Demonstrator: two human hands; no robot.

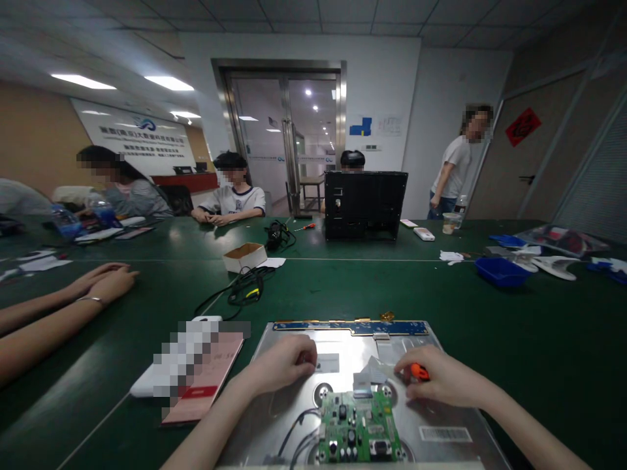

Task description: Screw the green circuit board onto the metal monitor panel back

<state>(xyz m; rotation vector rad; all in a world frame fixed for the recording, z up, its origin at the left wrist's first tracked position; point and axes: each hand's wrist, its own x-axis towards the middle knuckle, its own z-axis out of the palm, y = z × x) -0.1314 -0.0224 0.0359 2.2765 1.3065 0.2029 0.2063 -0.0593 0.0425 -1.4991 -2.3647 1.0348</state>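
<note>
A silver display panel (441, 408) lies back side up on the table in front of me. A green circuit board (360, 424) sits on its near part, and a narrow blue circuit strip (318, 328) runs along its far edge. My left hand (289, 362) rests over the panel's left side with curled fingers, beside a pale label (328, 363); their inside is hidden. On the right, my right hand (435, 375) is closed around an orange-handled screwdriver (420, 371), whose shaft I cannot make out. Between the hands, a flat ribbon cable (362, 385) meets the board. Dark wires (296, 431) lie left of it.
Left of the panel are a white power strip (161, 372) and a pink booklet (206, 391). Another person's arms (98, 290) rest beyond them. Farther out are black cables (245, 287), a small box (245, 256), a black monitor casing (365, 205) and a blue tray (502, 271).
</note>
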